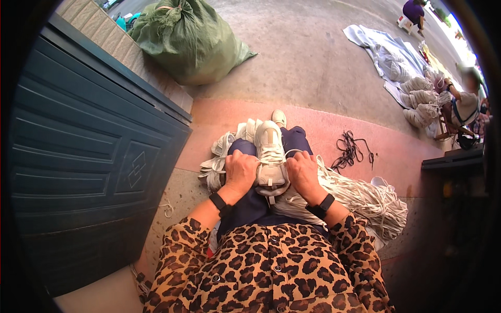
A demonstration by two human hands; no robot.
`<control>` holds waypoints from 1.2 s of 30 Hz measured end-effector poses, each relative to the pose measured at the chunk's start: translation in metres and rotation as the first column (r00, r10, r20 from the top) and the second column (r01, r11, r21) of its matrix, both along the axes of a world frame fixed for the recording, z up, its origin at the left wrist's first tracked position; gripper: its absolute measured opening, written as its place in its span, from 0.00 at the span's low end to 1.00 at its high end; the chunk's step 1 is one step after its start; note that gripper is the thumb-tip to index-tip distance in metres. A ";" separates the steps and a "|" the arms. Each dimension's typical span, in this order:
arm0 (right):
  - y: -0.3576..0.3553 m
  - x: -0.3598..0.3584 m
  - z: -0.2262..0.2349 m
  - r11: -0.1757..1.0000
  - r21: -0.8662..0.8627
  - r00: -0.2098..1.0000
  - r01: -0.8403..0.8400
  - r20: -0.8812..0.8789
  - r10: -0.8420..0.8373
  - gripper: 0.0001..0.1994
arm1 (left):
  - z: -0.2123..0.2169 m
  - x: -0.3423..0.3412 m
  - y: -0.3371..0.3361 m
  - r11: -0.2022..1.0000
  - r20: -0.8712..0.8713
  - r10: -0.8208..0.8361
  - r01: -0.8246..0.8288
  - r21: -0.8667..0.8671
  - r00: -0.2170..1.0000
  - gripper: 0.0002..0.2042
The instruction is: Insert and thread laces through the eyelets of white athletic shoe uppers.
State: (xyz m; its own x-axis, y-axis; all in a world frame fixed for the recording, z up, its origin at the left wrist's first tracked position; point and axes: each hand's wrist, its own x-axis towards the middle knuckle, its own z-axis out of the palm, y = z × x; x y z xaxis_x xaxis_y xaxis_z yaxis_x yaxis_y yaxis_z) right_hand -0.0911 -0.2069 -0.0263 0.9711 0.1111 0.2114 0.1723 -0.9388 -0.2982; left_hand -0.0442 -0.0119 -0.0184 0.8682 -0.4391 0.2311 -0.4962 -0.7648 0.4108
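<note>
A white-and-beige sneaker (270, 143) lies between my thighs, its heel toward me and toe pointing away. White laces (272, 155) cross its tongue. At its left side, my left hand (242, 169) is closed in a pinch on one lace end. On the other side, my right hand (302, 169) grips the opposite end, with a loop of lace arching above the fingers. Both hands are level with the shoe's collar. A big bundle of white shoelaces (365, 206) spreads beside my right leg, and more white laces (216, 161) hang by my left knee.
Black laces (354, 151) lie loose on the pink floor strip. A dark panelled door (88, 151) stands to my left. Farther off sits a tied green sack (190, 44). At right, a seated co-worker (466, 101) is beside bundled white laces (420, 99) on a pale cloth (365, 39).
</note>
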 end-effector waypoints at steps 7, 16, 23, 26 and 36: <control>0.002 -0.004 0.007 0.998 0.039 0.998 -0.057 0.030 0.056 0.07 | 0.004 -0.015 -0.001 0.999 -0.104 0.028 -0.024 0.046 0.994 0.08; 0.001 -0.007 -0.012 0.954 0.287 0.994 -0.082 0.088 0.058 0.03 | 0.024 0.041 -0.058 0.994 -0.325 -0.102 0.080 -0.079 0.940 0.12; 0.012 -0.003 0.001 0.978 -0.016 0.975 -0.206 0.080 0.206 0.08 | 0.011 0.077 -0.092 0.973 -0.855 -0.156 -0.073 -0.219 0.495 0.29; 0.011 0.005 0.015 0.931 -0.267 0.968 -0.249 -0.040 0.247 0.08 | 0.041 0.091 -0.072 0.878 -0.939 -0.258 -0.350 -0.326 0.226 0.24; -0.007 0.024 0.161 0.373 0.784 0.854 -0.496 0.519 0.044 0.08 | 0.018 0.086 -0.064 0.791 -0.945 -0.326 -0.547 -0.273 -0.001 0.08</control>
